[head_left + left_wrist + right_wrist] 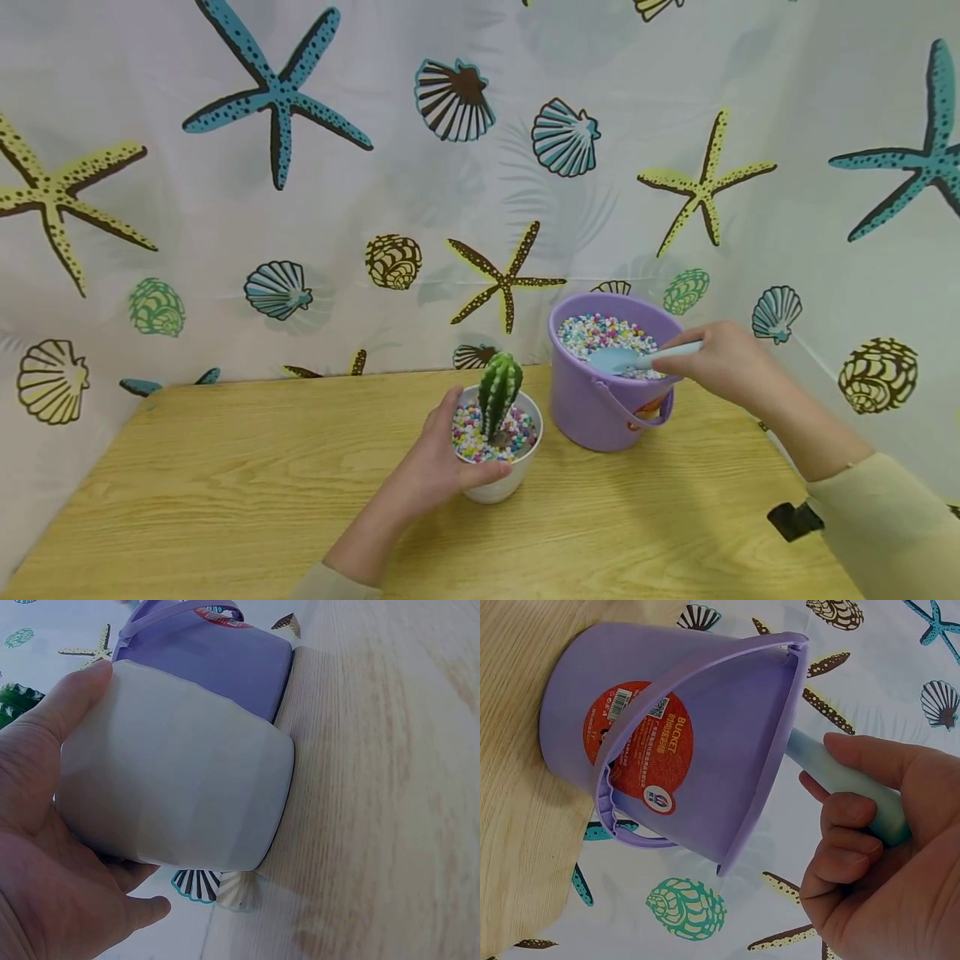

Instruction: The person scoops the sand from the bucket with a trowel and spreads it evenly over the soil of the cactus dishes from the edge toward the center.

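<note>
A white pot (pixel 498 486) with a green cactus (pixel 498 389) and coloured pebbles stands on the wooden table (pixel 225 492). My left hand (pixel 433 467) grips the pot's side; in the left wrist view the left hand (pixel 45 825) wraps the white pot (pixel 180 787). Right of it stands a purple bucket (pixel 592 408) full of coloured pebbles (pixel 600 332). My right hand (pixel 720 360) holds a light blue scoop (pixel 637 358) by its handle, blade resting on the pebbles. The right wrist view shows the right hand (pixel 877 862) curled round the scoop handle (pixel 840 780) beside the bucket (pixel 675 727).
A curtain (pixel 300 167) printed with starfish and shells hangs close behind the table and along the right side. A small black object (pixel 795 521) sits near the table's right edge. Bare wood stretches to the left and front of the pot.
</note>
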### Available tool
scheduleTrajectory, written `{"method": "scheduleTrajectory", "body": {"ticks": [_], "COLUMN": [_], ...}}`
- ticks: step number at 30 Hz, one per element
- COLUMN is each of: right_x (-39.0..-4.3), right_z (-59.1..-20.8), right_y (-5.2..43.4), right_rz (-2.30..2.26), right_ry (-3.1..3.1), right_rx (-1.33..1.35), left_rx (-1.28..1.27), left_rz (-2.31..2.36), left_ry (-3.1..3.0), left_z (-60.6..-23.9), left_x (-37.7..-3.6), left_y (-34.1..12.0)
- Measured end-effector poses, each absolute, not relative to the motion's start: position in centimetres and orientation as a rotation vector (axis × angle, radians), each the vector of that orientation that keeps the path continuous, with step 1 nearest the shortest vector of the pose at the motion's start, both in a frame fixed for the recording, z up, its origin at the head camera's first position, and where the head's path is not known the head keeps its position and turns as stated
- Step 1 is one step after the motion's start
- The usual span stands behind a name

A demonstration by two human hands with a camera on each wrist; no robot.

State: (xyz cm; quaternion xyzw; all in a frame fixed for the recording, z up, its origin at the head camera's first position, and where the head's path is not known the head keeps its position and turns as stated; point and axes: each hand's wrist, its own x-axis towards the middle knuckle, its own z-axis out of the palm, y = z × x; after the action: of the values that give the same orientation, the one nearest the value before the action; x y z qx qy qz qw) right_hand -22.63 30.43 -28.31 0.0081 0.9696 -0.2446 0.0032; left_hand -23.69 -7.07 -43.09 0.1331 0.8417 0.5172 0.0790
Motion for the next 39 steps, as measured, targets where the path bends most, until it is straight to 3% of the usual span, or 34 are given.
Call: {"method": "scheduleTrajectory", "body": {"ticks": [14,39], "right_x": [-22.7,-24.4], "right_z": [-30.4,-32.9], "right_y": [29.6,27.6], "right_rz": [-0.887,-0.91], "right_ry": [3.106,3.198], "right_rx": [-0.031,0.124], "left_rx": [0.393,0.405], "left_rz": [1.551,1.579], "left_ry": [2.519,2.512], "left_z": [-43.2,-43.2], "left_x": [-23.7,-23.7], "left_y": [-7.2,-7.1]}}
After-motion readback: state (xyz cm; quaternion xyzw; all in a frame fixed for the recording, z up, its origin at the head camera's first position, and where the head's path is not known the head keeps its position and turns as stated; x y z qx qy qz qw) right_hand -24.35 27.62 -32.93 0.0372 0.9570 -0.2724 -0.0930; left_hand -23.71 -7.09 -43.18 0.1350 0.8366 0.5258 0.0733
